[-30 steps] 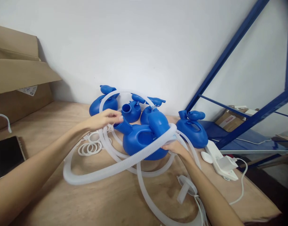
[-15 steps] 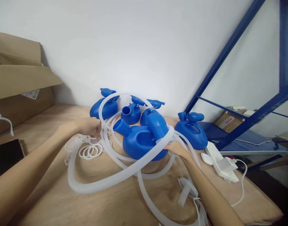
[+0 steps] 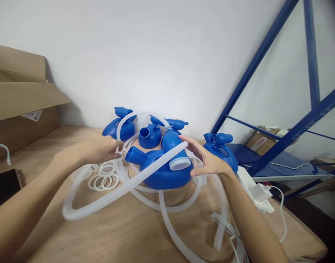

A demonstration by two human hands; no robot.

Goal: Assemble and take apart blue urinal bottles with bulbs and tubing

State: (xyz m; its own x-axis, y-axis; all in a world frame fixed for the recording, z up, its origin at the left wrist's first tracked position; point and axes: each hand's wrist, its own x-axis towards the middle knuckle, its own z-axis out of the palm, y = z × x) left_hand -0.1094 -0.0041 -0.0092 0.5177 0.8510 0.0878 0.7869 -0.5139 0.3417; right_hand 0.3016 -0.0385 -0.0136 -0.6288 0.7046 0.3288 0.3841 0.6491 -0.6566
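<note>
A blue plastic bottle (image 3: 156, 175) with a side spout and handle opening sits in the middle of the table. Against it leans a blue bulb-shaped piece (image 3: 170, 141) with a white rimmed mouth. My right hand (image 3: 207, 160) is beside this piece, fingers spread along its right side. A translucent white hose (image 3: 123, 188) crosses in front of the bottle, its upper end close to my right fingertips. My left hand (image 3: 108, 149) is left of the spout, its fingers curled near looped tubing; what they hold is hidden. Below it lie several white rings (image 3: 103, 182).
More blue bottles (image 3: 149, 137) stand along the wall, one blue bottle (image 3: 222, 155) at right. A power strip (image 3: 256, 193), clear fittings (image 3: 223, 223), a cardboard box (image 3: 27, 96) and a dark flat object (image 3: 4, 190) surround the area. A blue metal rack (image 3: 288, 146) rises at right.
My right hand has risen and spread beside the bulb-shaped piece, whose white mouth now shows. The ribbed hose's right end has come away from around that piece and moved up-left.
</note>
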